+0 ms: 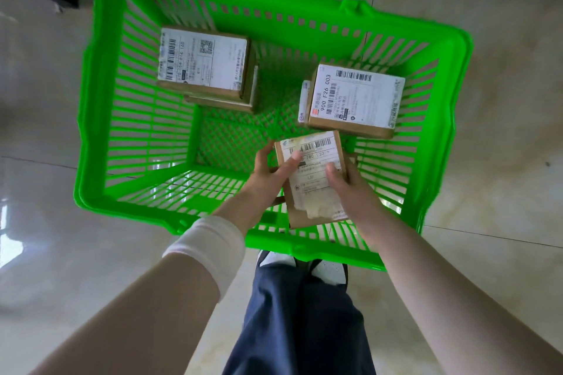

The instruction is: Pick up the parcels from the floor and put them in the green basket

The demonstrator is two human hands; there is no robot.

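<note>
Left hand [267,175], right hand [352,184] grip parcel [312,183] marked "280 L32".

Open in middle and near left of basket [88,119], down to mesh floor. Blocked far left by stacked boxes [204,61], right by box [356,97], near right by held parcel [308,189].

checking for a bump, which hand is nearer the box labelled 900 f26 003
Right. The right hand grips the held parcel close beside that box; the left hand grips its other edge, farther off.
</note>
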